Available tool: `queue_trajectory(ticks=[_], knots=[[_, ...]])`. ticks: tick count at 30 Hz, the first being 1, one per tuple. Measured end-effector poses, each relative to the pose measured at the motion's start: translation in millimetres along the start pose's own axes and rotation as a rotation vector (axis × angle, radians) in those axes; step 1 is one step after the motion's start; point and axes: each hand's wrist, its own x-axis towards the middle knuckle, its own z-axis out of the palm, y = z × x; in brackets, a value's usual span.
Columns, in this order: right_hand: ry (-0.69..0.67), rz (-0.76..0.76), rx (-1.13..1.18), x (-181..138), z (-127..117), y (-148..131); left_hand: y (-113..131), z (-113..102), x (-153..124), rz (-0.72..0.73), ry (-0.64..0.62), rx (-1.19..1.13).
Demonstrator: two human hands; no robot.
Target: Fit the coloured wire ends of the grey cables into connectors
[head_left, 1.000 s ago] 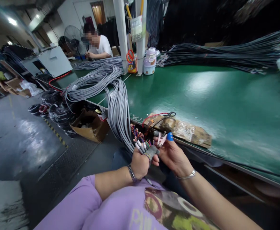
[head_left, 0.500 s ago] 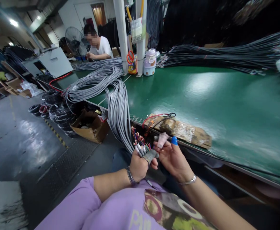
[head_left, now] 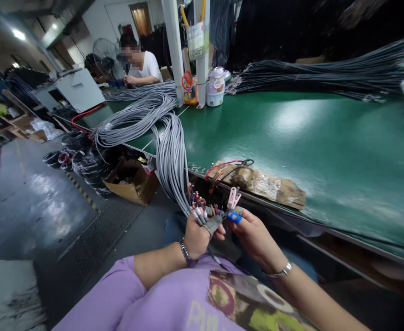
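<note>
Grey cables (head_left: 171, 154) bunched in a fist by the desk's (head_left: 326, 142) near edge.
The left hand (head_left: 195, 235) grips their ends, coloured wires (head_left: 198, 200) poking out; the right hand (head_left: 256, 235) meets it, fingers narrow, a pink clip (head_left: 234, 197) upright beside them. I cannot tell what they pinch.

Cables (head_left: 172, 158) left of board (head_left: 274, 187); box (head_left: 137, 194) seemingly on floor (head_left: 32, 207).
</note>
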Motion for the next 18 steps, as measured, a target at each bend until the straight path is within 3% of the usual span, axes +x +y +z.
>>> queue_trajectory(ticks=[5, 11, 14, 18], knots=[[-0.170, 0.157, 0.169, 0.6, 1.9, -2.0, 2.9, -7.7, 0.1, -0.087, -0.214, -0.073], [-0.125, 0.228, 0.309, 13.0, -8.2, -9.7, 4.7, -10.9, 1.2, 0.005, -0.262, -0.038], [-0.085, 0.102, 0.107, 18.2, -10.3, -14.2, 6.8, -7.6, 1.6, 0.059, -0.239, -0.058], [0.146, -0.165, -0.201, 22.1, -5.4, -18.2, 10.7, 0.6, 4.7, 0.083, -0.167, -0.123]])
